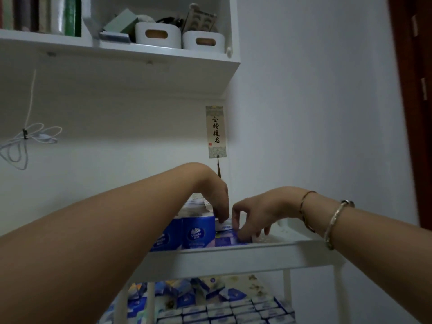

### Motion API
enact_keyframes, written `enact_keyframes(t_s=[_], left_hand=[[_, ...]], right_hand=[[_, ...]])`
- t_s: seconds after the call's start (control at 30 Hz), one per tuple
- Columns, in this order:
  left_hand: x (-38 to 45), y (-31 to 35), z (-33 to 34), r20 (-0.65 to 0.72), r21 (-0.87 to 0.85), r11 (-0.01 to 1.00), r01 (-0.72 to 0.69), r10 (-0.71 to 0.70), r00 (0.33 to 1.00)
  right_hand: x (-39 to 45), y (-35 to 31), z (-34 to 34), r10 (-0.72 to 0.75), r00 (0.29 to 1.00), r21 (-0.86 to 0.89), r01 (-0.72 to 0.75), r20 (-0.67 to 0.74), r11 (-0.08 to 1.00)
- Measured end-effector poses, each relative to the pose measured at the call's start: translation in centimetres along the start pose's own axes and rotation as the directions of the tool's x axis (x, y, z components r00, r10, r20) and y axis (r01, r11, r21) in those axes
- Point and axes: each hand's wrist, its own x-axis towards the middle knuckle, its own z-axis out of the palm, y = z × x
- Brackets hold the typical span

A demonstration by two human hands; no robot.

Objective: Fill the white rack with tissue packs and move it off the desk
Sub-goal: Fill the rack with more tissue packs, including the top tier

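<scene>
The white rack point(233, 256) stands in front of me, its top tray at chest height. Blue tissue packs point(198, 235) stand upright in the left part of that tray. My left hand point(217, 199) reaches down from above and pinches a small blue-and-white tissue pack point(224, 226) beside them. My right hand point(254, 213), with bracelets on the wrist, has its fingertips pressed on a flat blue tissue pack point(228, 240) lying in the tray. The right part of the tray point(285, 235) is bare. Several more tissue packs point(233, 309) fill the lower tier.
A white wall shelf point(140, 57) hangs overhead with books and two white bins point(159, 35). A coiled white cable point(25, 141) hangs on the left wall, and a paper scroll point(216, 132) hangs behind the rack. A dark red door frame point(416, 113) is at the right.
</scene>
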Motion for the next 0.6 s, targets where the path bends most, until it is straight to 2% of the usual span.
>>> enact_keyframes(t_s=[0.07, 0.13, 0.27, 0.33, 0.4, 0.47, 0.53, 0.6], left_hand=[[1.2, 0.5, 0.1, 0.024, 0.106, 0.994, 0.027, -0.03, 0.999], [2.2, 0.5, 0.2, -0.009, 0.203, 0.978, 0.05, -0.049, 0.999], [2.8, 0.0, -0.2, -0.02, 0.291, 0.955, 0.053, -0.049, 0.999], [2.7, -0.4, -0.8, -0.056, 0.272, 0.961, 0.041, -0.027, 0.998], [2.9, -1.2, -1.2, -0.139, 0.213, 0.976, 0.036, -0.006, 0.99], [3.4, -2.3, -1.2, -0.221, 0.158, 0.987, 0.041, -0.005, 0.975], [4.2, -3.4, -0.6, -0.279, 0.089, 0.995, 0.046, -0.019, 0.96], [4.9, -4.4, -0.2, -0.312, 0.008, 0.999, 0.039, -0.034, 0.949]], right_hand=[[-0.2, -0.1, -0.3, 0.017, 0.995, 0.023, -0.015, -0.098, 1.0], [0.0, 0.0, -0.7, 0.038, 0.983, 0.055, -0.029, -0.18, 0.998], [0.9, -0.1, -1.3, 0.044, 0.977, 0.136, -0.015, -0.21, 0.991], [1.4, -0.3, -1.6, 0.05, 0.975, 0.244, 0.004, -0.215, 0.97], [2.1, -0.3, -1.9, 0.046, 0.975, 0.398, 0.046, -0.219, 0.916], [2.9, -0.4, -2.1, 0.026, 0.982, 0.476, 0.067, -0.185, 0.877], [3.5, -0.5, -2.1, 0.02, 0.989, 0.462, 0.051, -0.149, 0.885], [4.4, -0.7, -2.0, 0.038, 0.98, 0.368, 0.037, -0.195, 0.929]])
